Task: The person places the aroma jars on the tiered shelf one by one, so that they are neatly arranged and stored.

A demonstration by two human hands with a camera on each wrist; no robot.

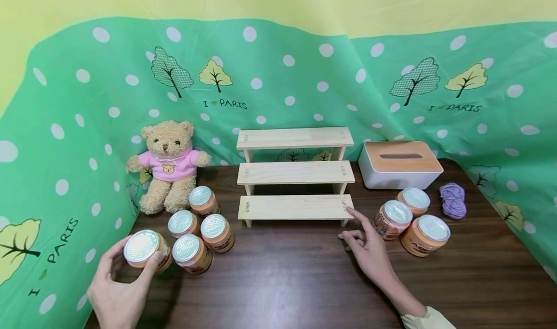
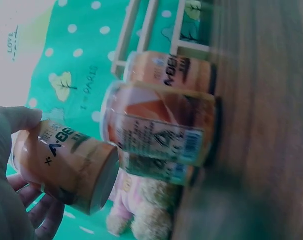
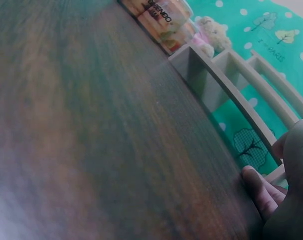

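Dark wood-grain table (image 1: 283,280), backed and flanked by a green polka-dot cloth (image 1: 304,77) printed with trees.

Left hand (image 1: 114,290), near the table's front left corner: fingers and thumb curl round an orange-labelled jar with a pale foil lid (image 1: 143,249), lifted just off the table as the left wrist view shows. Just beside it, toward the middle, a cluster of four matching jars (image 1: 201,227) stands upright. Behind them, at the back left, sits a tan teddy bear in a pink shirt (image 1: 168,167).

Right hand (image 1: 370,251), right of centre: fingers loose and spread, gripping nothing; the index fingertip (image 1: 350,213) reaches to the right end of the lowest step, touching or nearly so, I cannot tell which. Just right of the hand stand three more orange jars (image 1: 411,222).

Pale three-step wooden riser (image 1: 295,174) stands at the back centre; all three steps are bare. White tissue box with a wooden lid (image 1: 400,164) at the back right, purple yarn bundle (image 1: 452,201) near the right edge.

Judgement: work looks barely begun. One jar in hand, none on the riser, seven waiting on the table.
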